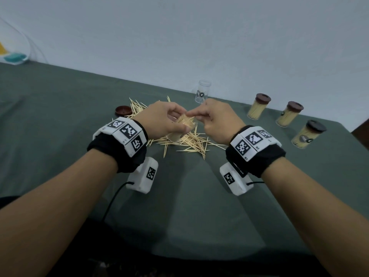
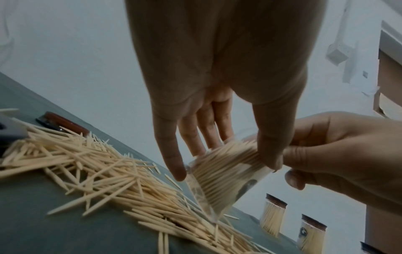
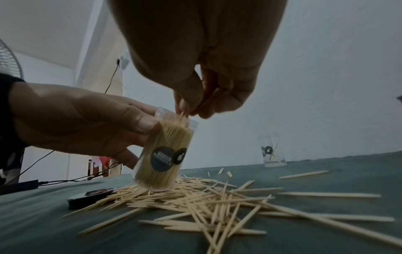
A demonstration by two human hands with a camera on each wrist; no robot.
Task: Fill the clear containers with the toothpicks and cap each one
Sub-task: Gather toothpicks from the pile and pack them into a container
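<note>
My left hand (image 1: 180, 120) grips a clear container (image 1: 176, 135) packed with toothpicks. It is tilted, and its base rests on the loose toothpick pile (image 1: 191, 142). In the right wrist view the left thumb lies across the container (image 3: 165, 154) near its open mouth. My right hand (image 3: 187, 111) pinches a few toothpicks at that mouth. A second clear container (image 1: 202, 93), uncapped and holding only a few toothpicks, stands upright behind the pile. A brown cap (image 1: 123, 110) lies left of the pile. Three filled, capped containers (image 1: 258, 106) (image 1: 288, 114) (image 1: 306, 134) stand at the right.
A green cloth (image 1: 179, 206) covers the table, and a pale wall rises just behind it. A blue object (image 1: 15, 56) sits at the far left corner. A black device with cables (image 3: 19, 185) lies at the table's left side. Loose toothpicks (image 3: 326, 195) are scattered rightward.
</note>
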